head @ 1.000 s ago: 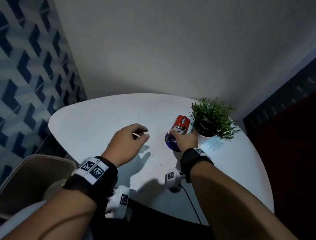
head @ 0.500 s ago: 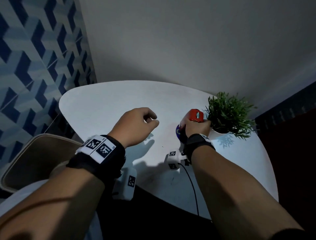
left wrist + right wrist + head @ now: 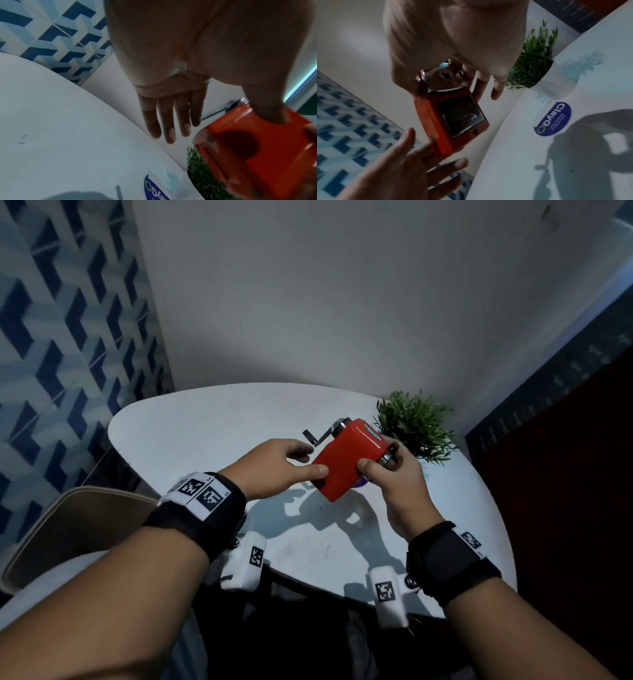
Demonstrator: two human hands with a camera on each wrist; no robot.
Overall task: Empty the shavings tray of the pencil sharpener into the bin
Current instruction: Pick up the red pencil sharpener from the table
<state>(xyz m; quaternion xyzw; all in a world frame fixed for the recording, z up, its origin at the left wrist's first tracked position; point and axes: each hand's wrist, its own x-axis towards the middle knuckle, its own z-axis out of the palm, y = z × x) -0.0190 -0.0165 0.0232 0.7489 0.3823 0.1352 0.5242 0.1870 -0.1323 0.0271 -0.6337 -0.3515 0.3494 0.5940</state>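
Gripping the pencil sharpener (image 3: 346,458), right hand (image 3: 397,474) tilts it; left hand (image 3: 274,470) touches open-fingered.

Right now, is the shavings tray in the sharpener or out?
In: the dark tray sits flush in the red sharpener.

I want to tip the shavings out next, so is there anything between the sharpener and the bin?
Nothing visible does. The red sharpener is held above the table by the right hand; the left hand's thumb touches it. The bin stands open, low left, beyond the table edge.
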